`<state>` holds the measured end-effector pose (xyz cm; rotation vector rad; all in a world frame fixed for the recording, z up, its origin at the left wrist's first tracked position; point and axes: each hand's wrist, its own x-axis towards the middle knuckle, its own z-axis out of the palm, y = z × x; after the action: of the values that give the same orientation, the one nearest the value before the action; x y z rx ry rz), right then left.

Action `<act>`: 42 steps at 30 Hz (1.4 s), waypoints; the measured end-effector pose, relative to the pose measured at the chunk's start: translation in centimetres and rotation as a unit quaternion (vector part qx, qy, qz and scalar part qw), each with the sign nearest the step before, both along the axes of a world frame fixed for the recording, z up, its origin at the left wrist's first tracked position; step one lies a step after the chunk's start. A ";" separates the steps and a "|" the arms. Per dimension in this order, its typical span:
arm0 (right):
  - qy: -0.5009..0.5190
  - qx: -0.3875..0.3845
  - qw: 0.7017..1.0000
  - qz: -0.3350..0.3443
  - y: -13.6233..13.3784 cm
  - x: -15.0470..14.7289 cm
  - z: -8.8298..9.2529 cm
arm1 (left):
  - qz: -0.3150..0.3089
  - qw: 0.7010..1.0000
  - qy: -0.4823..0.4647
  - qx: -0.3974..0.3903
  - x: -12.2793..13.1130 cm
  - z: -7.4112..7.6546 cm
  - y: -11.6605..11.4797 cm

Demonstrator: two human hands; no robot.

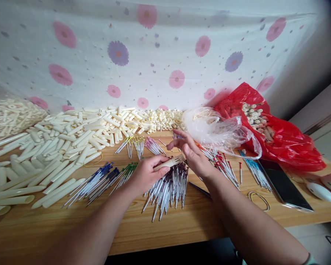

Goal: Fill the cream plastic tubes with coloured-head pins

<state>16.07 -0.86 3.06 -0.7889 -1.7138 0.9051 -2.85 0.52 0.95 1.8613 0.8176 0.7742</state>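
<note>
Over the middle of the table, my left hand (pixel 147 175) pinches a cream plastic pen barrel (pixel 169 162) whose slotted, pronged end points right. My right hand (pixel 193 156) is beside that end with its fingers apart and bent; I see nothing held in it, and cannot tell whether it touches the prongs. Below both hands lies a fanned pile of white pen refills with dark maroon ends (pixel 165 195). Left of the pile are refills with blue ends (pixel 92 180) and green ends (pixel 128 171). Refills with red ends (pixel 226 167) lie beyond my right forearm.
Cream pen tubes (pixel 57 158) cover the left side; slotted parts (pixel 160 120) are heaped behind. A clear plastic bag (pixel 212 127) and a red bag (pixel 289 141) stand back right. Light-blue-ended refills (pixel 256 173), a phone (pixel 284 186), rubber bands (pixel 258 200) and a white mouse (pixel 320 191) lie right.
</note>
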 end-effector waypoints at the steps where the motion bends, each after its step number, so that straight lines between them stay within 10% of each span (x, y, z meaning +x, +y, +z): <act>1: 0.029 -0.003 1.000 -0.009 0.1 0.1 0.0 | -0.012 1.000 0.013 0.003 0.1 0.0 -0.2; 14: 0.055 -0.069 0.994 0.061 -0.1 -0.9 -0.9 | -0.052 0.993 0.110 0.012 0.8 0.4 -1.3; 36: 0.044 -0.041 0.998 -0.008 0.2 -1.3 -0.8 | -0.009 0.992 0.122 0.033 1.2 0.4 -1.5; 42: -0.245 0.218 0.933 -0.151 -0.2 0.3 1.1 | 0.057 0.987 -0.026 -0.150 0.9 0.5 -0.7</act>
<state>16.33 -1.04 4.20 -0.9868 -2.0445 0.0983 -1.95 -0.15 1.47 1.5318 0.9580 0.7238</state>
